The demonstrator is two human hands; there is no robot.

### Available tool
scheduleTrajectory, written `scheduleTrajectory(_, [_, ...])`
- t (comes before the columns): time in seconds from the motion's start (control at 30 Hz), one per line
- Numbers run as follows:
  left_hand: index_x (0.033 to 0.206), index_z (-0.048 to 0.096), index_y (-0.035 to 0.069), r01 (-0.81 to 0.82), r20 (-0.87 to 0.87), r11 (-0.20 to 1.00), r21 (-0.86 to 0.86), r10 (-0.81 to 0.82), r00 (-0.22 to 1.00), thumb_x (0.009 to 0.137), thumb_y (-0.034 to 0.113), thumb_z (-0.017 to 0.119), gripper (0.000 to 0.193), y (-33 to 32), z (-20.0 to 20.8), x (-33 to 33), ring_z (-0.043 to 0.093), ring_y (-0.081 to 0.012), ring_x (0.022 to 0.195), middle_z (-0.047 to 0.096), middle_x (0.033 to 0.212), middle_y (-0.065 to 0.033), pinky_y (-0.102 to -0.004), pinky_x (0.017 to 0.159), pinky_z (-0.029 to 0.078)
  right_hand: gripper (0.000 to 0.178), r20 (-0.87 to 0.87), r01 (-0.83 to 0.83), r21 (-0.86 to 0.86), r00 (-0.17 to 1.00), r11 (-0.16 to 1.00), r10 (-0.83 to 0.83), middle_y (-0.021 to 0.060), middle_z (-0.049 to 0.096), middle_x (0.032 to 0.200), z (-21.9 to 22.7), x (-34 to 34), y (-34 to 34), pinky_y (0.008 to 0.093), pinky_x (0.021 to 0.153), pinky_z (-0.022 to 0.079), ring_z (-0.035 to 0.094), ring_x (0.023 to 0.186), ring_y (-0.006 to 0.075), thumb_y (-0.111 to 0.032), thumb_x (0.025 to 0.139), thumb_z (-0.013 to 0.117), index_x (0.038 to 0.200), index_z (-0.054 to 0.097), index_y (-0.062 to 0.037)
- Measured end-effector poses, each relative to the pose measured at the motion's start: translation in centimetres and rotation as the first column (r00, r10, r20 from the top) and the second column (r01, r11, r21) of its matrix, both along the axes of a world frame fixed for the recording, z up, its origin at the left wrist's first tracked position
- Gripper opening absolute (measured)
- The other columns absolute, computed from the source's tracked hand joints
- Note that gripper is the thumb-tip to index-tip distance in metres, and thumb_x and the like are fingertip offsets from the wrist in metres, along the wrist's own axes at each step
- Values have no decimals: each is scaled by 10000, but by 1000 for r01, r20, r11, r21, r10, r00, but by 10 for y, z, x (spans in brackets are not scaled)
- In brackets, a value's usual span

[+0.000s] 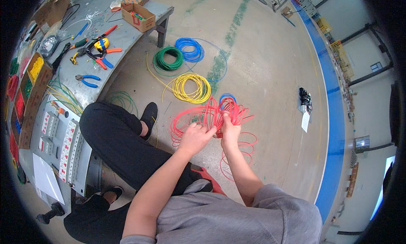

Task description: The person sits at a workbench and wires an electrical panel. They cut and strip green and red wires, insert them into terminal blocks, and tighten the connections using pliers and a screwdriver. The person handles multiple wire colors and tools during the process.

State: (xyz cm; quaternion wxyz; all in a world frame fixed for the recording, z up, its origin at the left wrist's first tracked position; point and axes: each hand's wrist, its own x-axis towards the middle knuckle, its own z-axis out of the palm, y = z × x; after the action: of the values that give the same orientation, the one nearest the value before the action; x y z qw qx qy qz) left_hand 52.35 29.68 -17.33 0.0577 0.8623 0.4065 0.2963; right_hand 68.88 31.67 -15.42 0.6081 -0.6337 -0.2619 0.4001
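Note:
A loose coil of red wire (191, 115) is held up in front of me, its loops spreading to both sides. My right hand (230, 132) grips the gathered loops, thumb on top. Close beside it, my left hand (196, 138) has its fingers closed at the lower edge of the loops, seemingly pinching a strand. A few red turns hang below my right hand. Beyond the red loops, a yellow wire coil (185, 88), a green wire coil (168, 59) and a blue wire coil (189, 50) lie on the floor. A smaller piece of blue wire (227, 97) shows just behind the red bundle.
On my left stands a metal workbench (139, 44) with pliers (88, 80), a wire stripper (101, 54), a small cardboard box (138, 17) and a panel of circuit breakers (69, 149). A divided box (31, 92) holds coloured wires. A black device (305, 100) sits on the floor at right.

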Motion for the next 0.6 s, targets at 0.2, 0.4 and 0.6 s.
scheduleTrajectory(0.2, [1145,660,123,-163,151,966,-200,195,969,892,190,704,266,3,5,-3,721,-324,766,737,814,-108,-474,766,538,261,-165,173,222,977,960,-138,-106,353,644,7,31,22,285,508,234,313,539,47,-234,1092,634,1233,699,-25])
scheduleTrajectory(0.4, [1116,668,113,-270,379,784,-559,532,757,938,257,712,233,14,11,-4,711,-423,759,736,779,-165,-554,694,542,314,-94,208,335,978,919,-187,-102,324,629,39,61,41,287,516,229,281,545,43,-251,1114,601,1292,679,-4])
scheduleTrajectory(0.6, [828,670,88,-242,387,801,-548,499,775,915,279,739,221,16,13,-2,690,-387,684,696,693,-157,-511,675,524,349,-141,204,411,977,888,-159,-85,323,645,61,51,38,286,524,259,284,546,52,-267,1124,581,1334,622,8])
